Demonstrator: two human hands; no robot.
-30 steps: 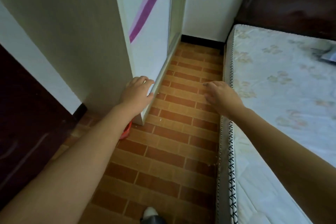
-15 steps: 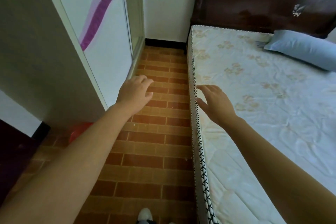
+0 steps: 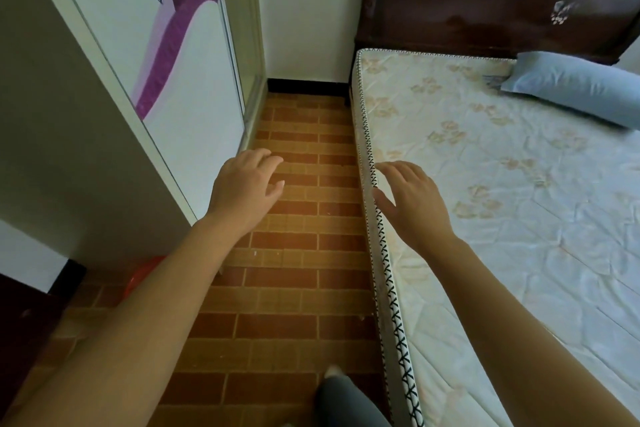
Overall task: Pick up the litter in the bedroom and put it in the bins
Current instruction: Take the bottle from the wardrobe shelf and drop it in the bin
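Observation:
My left hand hovers over the brick-patterned floor between the wardrobe and the bed, fingers loosely apart and holding nothing. My right hand floats above the left edge of the mattress, fingers spread and empty. A red round object, mostly hidden behind my left forearm, sits on the floor by the wardrobe's near corner; I cannot tell what it is. No litter shows on the floor strip or on the bed.
A white wardrobe with a purple windmill picture lines the left. A blue pillow lies by the dark wooden headboard. The floor aisle ends at a white wall. My leg in grey trousers steps forward at the bottom.
The view has swung right and up, bringing the whole bed, pillow and headboard into sight. Both hands stay raised and empty; my leg has come forward.

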